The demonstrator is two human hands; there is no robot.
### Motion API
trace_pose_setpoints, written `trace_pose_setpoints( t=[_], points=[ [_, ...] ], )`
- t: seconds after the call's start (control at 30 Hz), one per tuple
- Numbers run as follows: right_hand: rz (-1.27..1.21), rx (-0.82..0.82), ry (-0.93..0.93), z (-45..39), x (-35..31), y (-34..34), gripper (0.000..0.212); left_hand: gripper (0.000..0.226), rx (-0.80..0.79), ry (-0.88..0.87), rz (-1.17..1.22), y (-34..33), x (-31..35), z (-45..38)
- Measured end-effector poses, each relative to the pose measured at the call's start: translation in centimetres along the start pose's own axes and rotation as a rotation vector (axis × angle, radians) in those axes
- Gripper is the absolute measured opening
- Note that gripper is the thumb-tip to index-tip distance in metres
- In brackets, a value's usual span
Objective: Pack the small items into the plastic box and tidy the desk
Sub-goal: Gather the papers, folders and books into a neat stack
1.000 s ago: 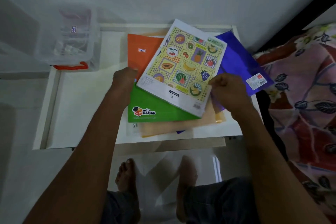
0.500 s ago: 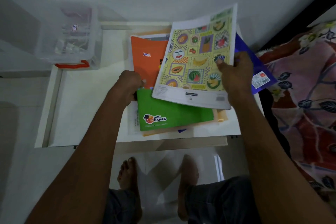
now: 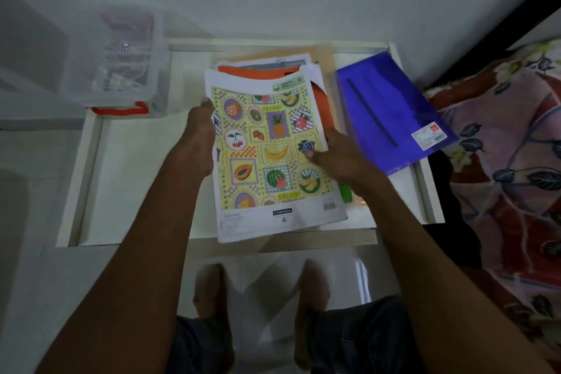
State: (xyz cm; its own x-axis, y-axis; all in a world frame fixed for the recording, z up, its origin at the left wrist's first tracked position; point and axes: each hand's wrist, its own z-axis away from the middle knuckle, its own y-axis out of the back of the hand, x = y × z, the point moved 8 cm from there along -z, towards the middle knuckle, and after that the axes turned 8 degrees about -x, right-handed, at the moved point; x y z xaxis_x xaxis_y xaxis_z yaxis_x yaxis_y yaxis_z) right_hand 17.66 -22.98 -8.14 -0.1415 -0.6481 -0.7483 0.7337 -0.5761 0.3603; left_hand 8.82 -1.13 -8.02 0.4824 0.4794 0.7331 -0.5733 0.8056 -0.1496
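A book with a fruit-pattern cover lies on top of a stack in the middle of the white desk. My left hand grips the stack's left edge. My right hand grips its right edge, thumb on the cover. Under the fruit book show an orange book, a green one and a pale folder. A blue folder lies apart to the right, on the desk. The clear plastic box with a red handle stands at the desk's far left corner.
A wall runs just behind the desk. A flowered bedspread lies to the right, close to the desk's edge. My bare feet are on the floor below the desk's front edge.
The fruit book went from tilted and lifted to lying squared on top of the stack. The books are now gathered between both hands, and the blue folder lies uncovered on the right.
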Motion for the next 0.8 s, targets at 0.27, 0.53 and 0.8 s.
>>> trace_pose_setpoints(
  t=[0.27, 0.53, 0.8],
  points=[
    [0.400, 0.138, 0.112, -0.2, -1.9, 0.4, 0.053, 0.025, 0.002, 0.058, -0.072, -0.1, -0.4, 0.3],
    [0.407, 0.259, -0.025, -0.8, -0.9, 0.6, 0.034, 0.027, 0.050, 0.116, -0.186, 0.6, -1.3, -0.5],
    [0.291, 0.433, -0.116, 0.0, -0.5, 1.0, 0.041, 0.034, 0.139, 0.036, -0.319, 0.7, -1.3, -1.2]
  ],
)
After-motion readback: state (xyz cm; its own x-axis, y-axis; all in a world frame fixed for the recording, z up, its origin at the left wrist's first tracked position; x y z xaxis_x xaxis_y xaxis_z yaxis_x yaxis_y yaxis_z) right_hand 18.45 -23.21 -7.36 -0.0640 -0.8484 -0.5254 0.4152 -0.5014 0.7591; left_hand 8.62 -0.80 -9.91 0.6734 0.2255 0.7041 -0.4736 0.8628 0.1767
